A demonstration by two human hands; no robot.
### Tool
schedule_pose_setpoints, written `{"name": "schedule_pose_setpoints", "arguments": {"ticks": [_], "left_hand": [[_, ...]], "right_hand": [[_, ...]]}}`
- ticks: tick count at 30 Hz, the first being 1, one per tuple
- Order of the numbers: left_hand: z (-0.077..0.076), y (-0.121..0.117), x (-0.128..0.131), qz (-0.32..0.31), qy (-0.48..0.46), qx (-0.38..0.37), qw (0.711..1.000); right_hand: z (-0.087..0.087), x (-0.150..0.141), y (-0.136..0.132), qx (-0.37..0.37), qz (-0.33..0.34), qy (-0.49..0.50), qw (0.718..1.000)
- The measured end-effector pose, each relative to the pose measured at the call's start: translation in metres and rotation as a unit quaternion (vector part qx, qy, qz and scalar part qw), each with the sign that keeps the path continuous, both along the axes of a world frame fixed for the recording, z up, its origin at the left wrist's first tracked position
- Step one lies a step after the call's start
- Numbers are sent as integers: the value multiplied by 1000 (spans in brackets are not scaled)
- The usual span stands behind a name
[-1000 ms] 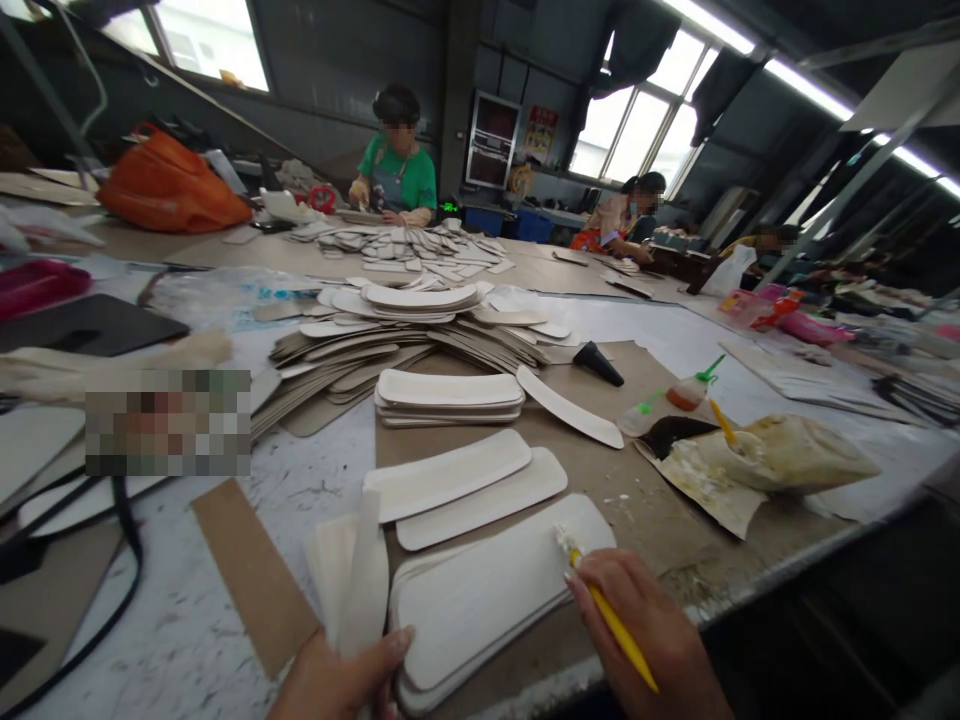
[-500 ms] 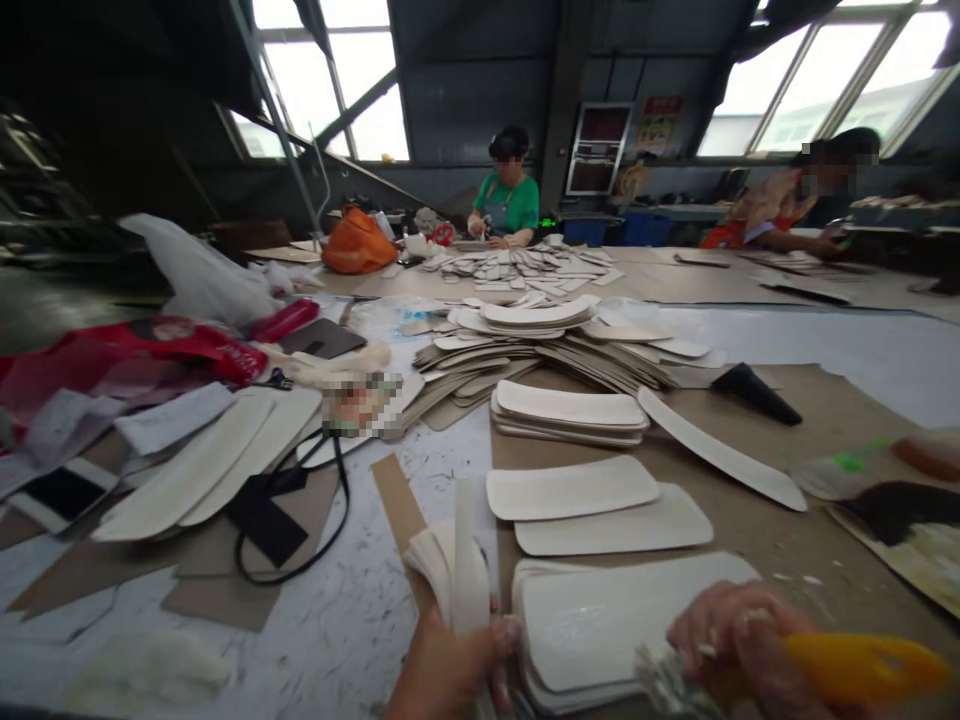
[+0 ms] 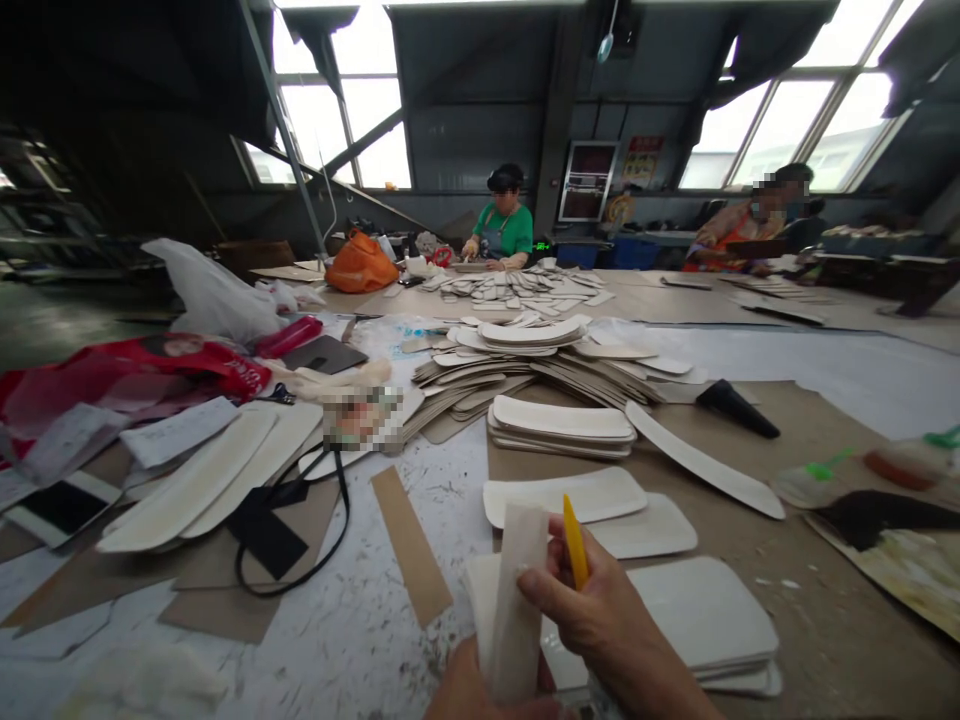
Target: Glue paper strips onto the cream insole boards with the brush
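At the bottom centre, my left hand [image 3: 466,685] is closed around a bundle of white strips [image 3: 520,590] held upright. My right hand [image 3: 600,605] keeps a yellow-handled brush [image 3: 575,540] in its grip, handle end pointing up; the brush head is hidden below the hand. Its thumb and fingers also touch the top part of the front strip. Behind and right of my right hand lies a stack of white curved-edge panels [image 3: 705,610], partly covered by that hand. Two similar loose panels [image 3: 566,495] overlap just beyond the strips.
More panel stacks [image 3: 562,418] stand farther back. A black cone-shaped piece [image 3: 737,408] and green-capped bottles [image 3: 814,480] lie right. On the left are a phone [image 3: 64,505], a black strap [image 3: 346,500] and bags [image 3: 210,290]. Two people work at the far table [image 3: 645,295].
My right hand has moved left from the panel stack to the strips, turning the brush handle upward. The bundle of strips has shifted right and nearer. The view has tilted up slightly.
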State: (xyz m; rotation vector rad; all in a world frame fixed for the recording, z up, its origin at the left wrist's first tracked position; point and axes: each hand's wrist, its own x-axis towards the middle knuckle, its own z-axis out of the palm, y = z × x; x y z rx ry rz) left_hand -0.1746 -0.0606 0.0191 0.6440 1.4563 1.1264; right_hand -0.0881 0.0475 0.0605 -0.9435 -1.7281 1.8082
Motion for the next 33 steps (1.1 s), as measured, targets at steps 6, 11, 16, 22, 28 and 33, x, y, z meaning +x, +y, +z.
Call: {"name": "schedule_pose_setpoints", "arguments": {"ticks": [6,11,16,22,28,33], "left_hand": [[6,0,12,-1,-33,25,999],[11,-2,18,2,-139,7,990],[9,-9,18,41,-276,33,960],[0,-21,12,35,-447,34,893],[8,-17,10,-9,-364,33,931],[38,-12,5,-47,-34,20,998]], "right_hand": [[5,12,-1,-20,29,-23,999],[12,17,-3,-75,-3,13,997],[20,28,2,-112,-13,29,993],[16,48,9,-125,41,87,987],[7,70,6,-139,81,75,984],[22,112,32,-21,1,-15,1000]]}}
